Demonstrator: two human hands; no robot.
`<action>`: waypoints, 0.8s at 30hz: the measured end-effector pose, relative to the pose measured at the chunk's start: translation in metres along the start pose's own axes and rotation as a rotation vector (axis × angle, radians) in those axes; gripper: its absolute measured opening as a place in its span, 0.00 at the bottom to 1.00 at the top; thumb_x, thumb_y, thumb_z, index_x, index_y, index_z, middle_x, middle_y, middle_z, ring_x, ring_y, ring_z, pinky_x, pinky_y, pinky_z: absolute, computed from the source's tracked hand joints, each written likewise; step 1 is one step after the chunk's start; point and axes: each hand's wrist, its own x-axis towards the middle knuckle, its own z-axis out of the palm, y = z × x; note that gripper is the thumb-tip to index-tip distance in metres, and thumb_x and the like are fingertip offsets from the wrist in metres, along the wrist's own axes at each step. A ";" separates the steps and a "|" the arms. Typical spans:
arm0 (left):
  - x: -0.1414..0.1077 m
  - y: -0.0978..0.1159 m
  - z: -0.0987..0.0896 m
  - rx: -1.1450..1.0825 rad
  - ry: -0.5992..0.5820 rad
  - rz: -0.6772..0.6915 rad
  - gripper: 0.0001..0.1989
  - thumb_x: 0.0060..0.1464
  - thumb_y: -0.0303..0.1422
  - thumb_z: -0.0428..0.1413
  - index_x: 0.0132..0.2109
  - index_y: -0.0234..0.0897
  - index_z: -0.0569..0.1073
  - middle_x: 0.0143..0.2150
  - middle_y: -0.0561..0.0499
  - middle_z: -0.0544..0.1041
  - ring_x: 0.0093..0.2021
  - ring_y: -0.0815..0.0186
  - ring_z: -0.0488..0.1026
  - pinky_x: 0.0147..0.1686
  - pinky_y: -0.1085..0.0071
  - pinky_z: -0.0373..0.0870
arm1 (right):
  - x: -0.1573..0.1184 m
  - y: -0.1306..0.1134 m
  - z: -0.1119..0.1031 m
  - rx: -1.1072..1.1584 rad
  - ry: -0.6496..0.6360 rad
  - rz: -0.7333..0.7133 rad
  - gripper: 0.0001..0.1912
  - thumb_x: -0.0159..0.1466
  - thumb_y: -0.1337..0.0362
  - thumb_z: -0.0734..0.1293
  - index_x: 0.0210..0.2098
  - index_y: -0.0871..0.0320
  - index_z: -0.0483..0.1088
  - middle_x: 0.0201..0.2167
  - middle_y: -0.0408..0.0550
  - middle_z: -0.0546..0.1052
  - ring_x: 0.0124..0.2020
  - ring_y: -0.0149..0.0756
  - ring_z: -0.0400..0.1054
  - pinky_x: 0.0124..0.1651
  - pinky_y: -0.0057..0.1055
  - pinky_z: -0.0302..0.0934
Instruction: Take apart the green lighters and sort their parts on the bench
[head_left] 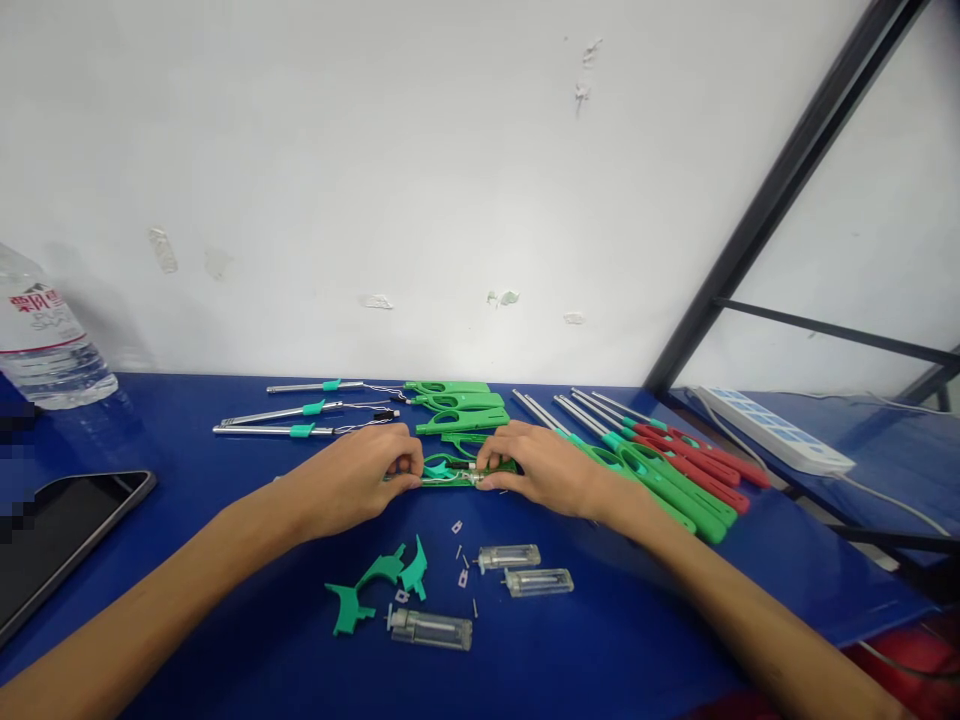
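Green casing marks the opened lighter (450, 484), just below the frame's centre. My left hand (367, 472) pinches its left part, my right hand (540, 470) its right; clear tanks (538, 582) lie at lower centre.

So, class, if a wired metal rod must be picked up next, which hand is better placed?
Probably the left hand: the wired metal rods lie just beyond it, while the right hand would have to reach across. Both hands are at the green casing.
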 end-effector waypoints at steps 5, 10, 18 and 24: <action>-0.001 0.003 -0.001 0.009 0.000 -0.013 0.08 0.61 0.37 0.53 0.36 0.41 0.74 0.38 0.50 0.75 0.39 0.61 0.71 0.38 0.66 0.63 | 0.001 -0.005 -0.005 0.112 0.000 -0.007 0.08 0.70 0.57 0.66 0.42 0.54 0.74 0.36 0.43 0.80 0.40 0.35 0.72 0.44 0.32 0.64; -0.001 0.004 -0.002 0.029 0.020 0.001 0.08 0.61 0.40 0.54 0.40 0.42 0.73 0.40 0.50 0.73 0.40 0.60 0.71 0.38 0.65 0.64 | -0.001 -0.010 -0.008 0.068 0.035 -0.013 0.11 0.72 0.57 0.61 0.45 0.54 0.74 0.40 0.46 0.80 0.43 0.38 0.73 0.48 0.37 0.65; 0.000 0.016 0.003 0.003 0.139 0.130 0.09 0.66 0.39 0.50 0.46 0.43 0.72 0.46 0.50 0.72 0.46 0.60 0.69 0.43 0.64 0.65 | -0.004 -0.023 -0.008 0.020 0.061 -0.055 0.15 0.74 0.56 0.58 0.48 0.54 0.73 0.44 0.47 0.80 0.47 0.39 0.73 0.52 0.37 0.63; 0.002 0.019 0.008 0.044 0.165 0.233 0.11 0.68 0.33 0.47 0.43 0.40 0.75 0.41 0.50 0.73 0.43 0.62 0.67 0.42 0.64 0.63 | -0.003 -0.024 -0.008 -0.017 0.052 -0.087 0.16 0.75 0.57 0.56 0.49 0.55 0.73 0.43 0.48 0.80 0.46 0.40 0.72 0.51 0.38 0.63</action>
